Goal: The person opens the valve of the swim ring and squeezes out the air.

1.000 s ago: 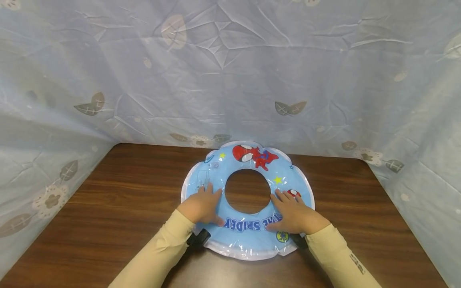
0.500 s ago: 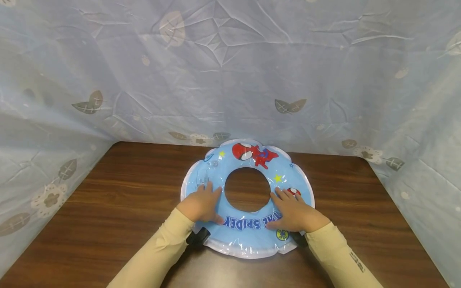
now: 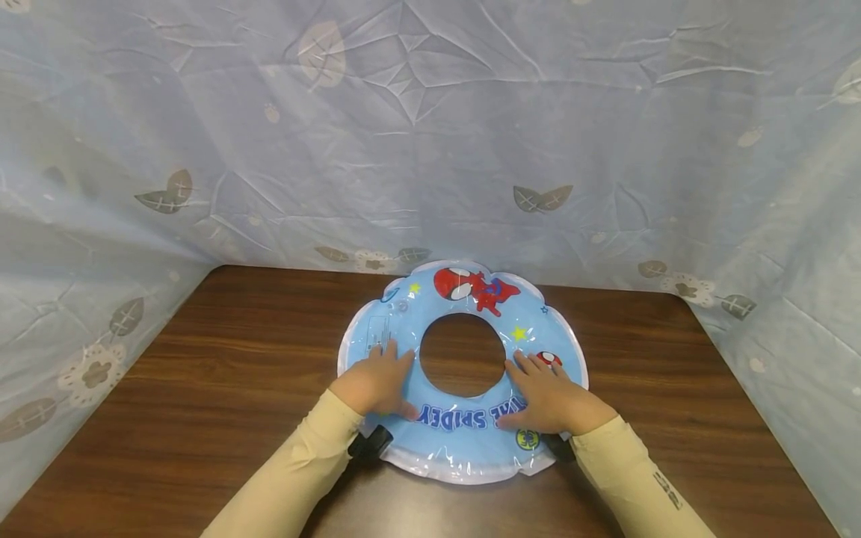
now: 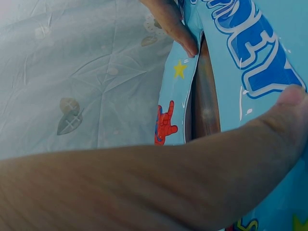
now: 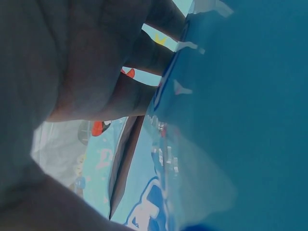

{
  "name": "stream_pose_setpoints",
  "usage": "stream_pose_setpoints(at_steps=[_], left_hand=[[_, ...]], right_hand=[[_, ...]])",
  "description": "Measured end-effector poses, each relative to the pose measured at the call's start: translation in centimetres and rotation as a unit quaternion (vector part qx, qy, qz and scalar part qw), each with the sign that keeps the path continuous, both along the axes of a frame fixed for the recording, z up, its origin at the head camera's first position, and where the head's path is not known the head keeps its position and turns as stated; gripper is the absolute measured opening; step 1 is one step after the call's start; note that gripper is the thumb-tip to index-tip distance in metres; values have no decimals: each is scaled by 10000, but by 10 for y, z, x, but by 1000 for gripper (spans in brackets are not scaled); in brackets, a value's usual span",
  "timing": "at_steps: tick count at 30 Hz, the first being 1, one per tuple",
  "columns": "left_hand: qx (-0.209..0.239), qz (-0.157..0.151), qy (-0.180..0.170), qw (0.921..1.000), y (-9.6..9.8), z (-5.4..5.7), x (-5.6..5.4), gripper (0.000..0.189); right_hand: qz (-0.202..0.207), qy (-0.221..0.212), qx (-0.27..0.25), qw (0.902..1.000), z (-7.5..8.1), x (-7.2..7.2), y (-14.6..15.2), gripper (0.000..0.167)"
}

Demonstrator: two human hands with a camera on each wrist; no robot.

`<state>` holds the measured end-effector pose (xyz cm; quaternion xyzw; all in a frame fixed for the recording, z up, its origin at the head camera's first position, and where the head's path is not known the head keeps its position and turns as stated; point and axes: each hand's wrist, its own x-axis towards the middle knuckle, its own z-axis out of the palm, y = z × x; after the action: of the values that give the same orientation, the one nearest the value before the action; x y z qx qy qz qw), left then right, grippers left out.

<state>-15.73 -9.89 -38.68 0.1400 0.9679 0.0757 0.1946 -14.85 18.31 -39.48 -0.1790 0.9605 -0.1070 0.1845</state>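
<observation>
A light blue inflatable swim ring (image 3: pixel 464 456) lies flat on the brown wooden table, printed with a red cartoon figure, stars and the word SPIDEY. On its left side rests my left hand (image 3: pixel 378 381), fingers spread and pointing away. My right hand (image 3: pixel 548 392) lies on the ring's right side, its fingertips near the centre hole and its thumb by the lettering. In the left wrist view the left thumb (image 4: pixel 291 96) touches the ring next to the letter Y. The right wrist view shows the spread right-hand fingers (image 5: pixel 139 91) against the blue plastic.
The wooden table (image 3: pixel 255 359) extends around the ring on both sides. A pale grey-blue curtain (image 3: pixel 417 149) with leaf and flower prints hangs behind it and along both sides. Dark wrist-camera mounts (image 3: pixel 370 443) sit under the wrists, over the ring's near edge.
The head view has shifted very slightly. Both hands and the swim ring otherwise stay in the same place.
</observation>
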Motion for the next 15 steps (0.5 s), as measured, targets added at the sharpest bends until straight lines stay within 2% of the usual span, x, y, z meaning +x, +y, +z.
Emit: stream_pose_setpoints(at_steps=[15], left_hand=[[-53,-23,-4,10000,1,1,-1,100]], right_hand=[[13,27,-15,10000,-1,0,2,101]])
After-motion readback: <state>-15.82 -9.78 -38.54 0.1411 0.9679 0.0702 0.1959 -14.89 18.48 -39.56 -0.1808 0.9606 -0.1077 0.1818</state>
